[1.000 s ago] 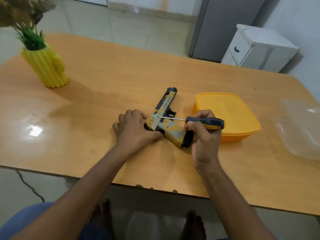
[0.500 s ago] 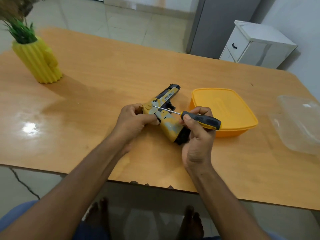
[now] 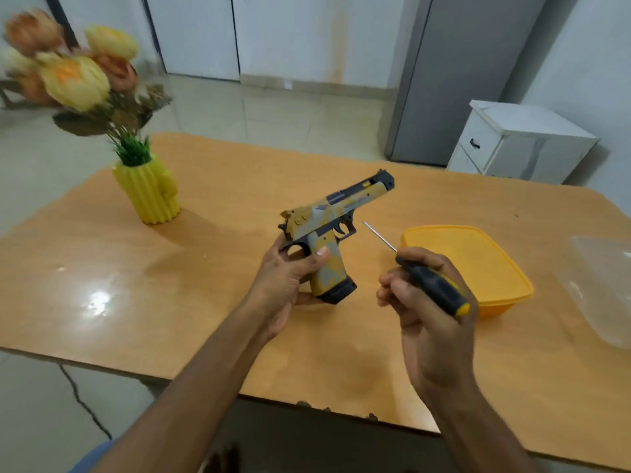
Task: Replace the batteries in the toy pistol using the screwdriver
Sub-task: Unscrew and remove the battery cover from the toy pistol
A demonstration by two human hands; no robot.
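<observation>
Both hands have come up off the table (image 3: pixel 205 302) since a second ago, when the toy pistol (image 3: pixel 336 230) was lying flat with the screwdriver (image 3: pixel 423 281) tip pressed to its side. Now the left hand (image 3: pixel 290 278) is holding the pistol upright above the tabletop, fingers wrapping the grip and thumb lying across its yellow side, barrel pointing up and away to the right. The right hand (image 3: pixel 426 302) is clenching the screwdriver's black and yellow handle, and the metal shaft is pointing up and left toward the trigger guard, its tip hanging just clear of the pistol. Beside the right hand an orange container (image 3: pixel 478 264) is sitting on the table, with a clear plastic lid (image 3: pixel 604 288) farther right. At the far left a yellow vase (image 3: pixel 150 192) is holding flowers (image 3: pixel 71 76).
</observation>
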